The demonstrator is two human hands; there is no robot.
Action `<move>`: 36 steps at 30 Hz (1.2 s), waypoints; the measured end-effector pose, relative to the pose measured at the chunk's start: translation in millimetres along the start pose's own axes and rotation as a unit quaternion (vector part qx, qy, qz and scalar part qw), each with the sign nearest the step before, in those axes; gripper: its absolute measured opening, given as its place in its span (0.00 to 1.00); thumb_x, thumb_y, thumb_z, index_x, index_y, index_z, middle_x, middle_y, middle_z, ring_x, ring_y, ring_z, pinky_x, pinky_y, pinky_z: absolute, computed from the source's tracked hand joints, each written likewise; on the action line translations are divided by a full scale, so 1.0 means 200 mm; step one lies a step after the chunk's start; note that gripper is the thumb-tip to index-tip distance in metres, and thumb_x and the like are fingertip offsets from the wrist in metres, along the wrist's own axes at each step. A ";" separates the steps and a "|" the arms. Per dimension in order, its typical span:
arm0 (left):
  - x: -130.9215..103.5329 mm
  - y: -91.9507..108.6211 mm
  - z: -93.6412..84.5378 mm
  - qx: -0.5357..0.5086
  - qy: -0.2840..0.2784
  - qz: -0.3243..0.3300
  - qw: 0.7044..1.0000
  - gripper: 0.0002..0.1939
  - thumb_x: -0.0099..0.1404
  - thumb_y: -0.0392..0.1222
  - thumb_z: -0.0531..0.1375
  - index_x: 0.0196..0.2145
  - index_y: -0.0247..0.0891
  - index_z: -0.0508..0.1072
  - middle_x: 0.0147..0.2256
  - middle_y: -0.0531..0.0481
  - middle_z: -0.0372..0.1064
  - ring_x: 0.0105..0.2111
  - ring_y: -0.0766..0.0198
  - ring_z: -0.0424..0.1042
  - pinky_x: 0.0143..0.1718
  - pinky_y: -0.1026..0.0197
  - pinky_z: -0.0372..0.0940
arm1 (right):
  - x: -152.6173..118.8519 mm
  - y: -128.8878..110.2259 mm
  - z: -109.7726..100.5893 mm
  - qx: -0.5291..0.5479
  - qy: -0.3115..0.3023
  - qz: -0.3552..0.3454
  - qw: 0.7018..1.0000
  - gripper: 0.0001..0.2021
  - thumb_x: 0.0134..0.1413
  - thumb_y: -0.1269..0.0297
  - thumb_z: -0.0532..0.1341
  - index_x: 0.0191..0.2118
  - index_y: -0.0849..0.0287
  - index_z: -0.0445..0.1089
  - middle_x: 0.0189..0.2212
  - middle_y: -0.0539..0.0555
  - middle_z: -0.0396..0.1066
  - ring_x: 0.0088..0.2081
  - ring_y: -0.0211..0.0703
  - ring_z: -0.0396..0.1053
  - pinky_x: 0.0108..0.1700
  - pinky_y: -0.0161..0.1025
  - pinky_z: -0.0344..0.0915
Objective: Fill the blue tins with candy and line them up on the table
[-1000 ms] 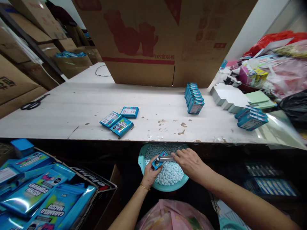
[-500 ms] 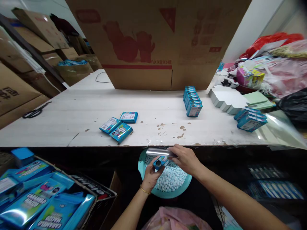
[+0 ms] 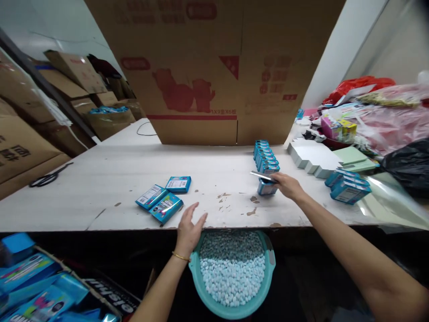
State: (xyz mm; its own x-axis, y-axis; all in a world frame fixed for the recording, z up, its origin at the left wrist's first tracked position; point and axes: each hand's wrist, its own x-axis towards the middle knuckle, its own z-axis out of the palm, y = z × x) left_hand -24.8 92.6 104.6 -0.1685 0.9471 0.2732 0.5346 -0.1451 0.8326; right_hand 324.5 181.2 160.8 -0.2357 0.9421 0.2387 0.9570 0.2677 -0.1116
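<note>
My left hand is open with fingers spread at the table's front edge, just right of three flat blue packets. My right hand is closed on a shiny metal scoop, above a small blue box that stands on the table. Whether its fingers also touch this box is hard to tell. Behind it stands a row of blue boxes. Below the table edge is a teal basin of pale blue candies.
A large cardboard carton stands at the back of the table. Black scissors lie at left, white stacked card and more blue boxes at right. A carton of blue pouches is at lower left.
My left hand has let go of the blue box and moved to the table edge. My right hand has moved right and forward with the scoop; the box now stands before the row.
</note>
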 end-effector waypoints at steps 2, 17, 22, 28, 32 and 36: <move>0.05 -0.11 -0.12 0.130 0.085 0.017 0.988 0.23 0.55 0.47 0.54 0.47 0.33 0.62 0.47 0.39 0.60 0.50 0.53 0.58 0.51 0.50 0.53 | 0.03 0.07 0.04 -0.010 0.045 0.031 0.998 0.16 0.53 0.70 0.48 0.47 0.58 0.63 0.47 0.56 0.64 0.43 0.44 0.64 0.38 0.36 0.62; 0.22 -0.27 -0.29 0.265 -0.048 -0.177 0.947 0.38 0.41 0.59 0.60 0.44 0.30 0.60 0.43 0.35 0.61 0.44 0.47 0.63 0.45 0.51 0.57 | -0.71 -0.45 0.36 0.281 -0.072 -0.054 0.955 0.18 0.50 0.69 0.49 0.48 0.52 0.63 0.39 0.52 0.69 0.40 0.41 0.67 0.41 0.37 0.64; 0.02 -0.21 -0.17 0.147 -0.037 -0.122 0.981 0.37 0.37 0.53 0.64 0.42 0.31 0.62 0.41 0.39 0.63 0.43 0.51 0.64 0.44 0.52 0.59 | -0.84 -0.57 0.41 0.337 -0.145 -0.014 0.930 0.17 0.52 0.64 0.50 0.47 0.55 0.65 0.39 0.54 0.70 0.40 0.42 0.67 0.42 0.37 0.62; -0.34 -0.16 -0.12 -0.268 -0.082 -0.157 0.947 0.29 0.43 0.41 0.64 0.44 0.39 0.61 0.40 0.49 0.66 0.38 0.61 0.67 0.40 0.60 0.62 | -0.90 -0.57 0.40 0.208 -0.202 -0.018 0.957 0.18 0.55 0.58 0.46 0.48 0.55 0.64 0.39 0.55 0.68 0.40 0.43 0.66 0.42 0.38 0.61; -0.53 -0.16 -0.13 -0.391 -0.074 -0.255 0.881 0.30 0.41 0.36 0.65 0.44 0.40 0.61 0.38 0.50 0.67 0.36 0.64 0.68 0.37 0.62 0.63 | -0.91 -0.47 0.44 0.043 -0.224 -0.060 0.972 0.17 0.53 0.68 0.48 0.47 0.60 0.65 0.37 0.59 0.67 0.39 0.46 0.65 0.41 0.40 0.59; -0.61 -0.20 -0.11 -0.342 -0.106 -0.335 0.871 0.30 0.45 0.45 0.63 0.46 0.38 0.59 0.37 0.46 0.68 0.32 0.61 0.70 0.33 0.57 0.65 | -0.88 -0.51 0.58 -0.008 -0.243 -0.088 0.966 0.15 0.51 0.73 0.48 0.41 0.61 0.68 0.35 0.60 0.68 0.37 0.45 0.64 0.40 0.40 0.56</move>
State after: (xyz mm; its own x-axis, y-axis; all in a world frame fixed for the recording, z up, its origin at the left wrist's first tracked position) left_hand -43.9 -23.0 49.0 -0.0577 0.9059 -0.4195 -0.2564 0.3927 0.8832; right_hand 248.4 10.9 19.0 -0.4423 0.8674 -0.2282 0.8967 0.4322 -0.0950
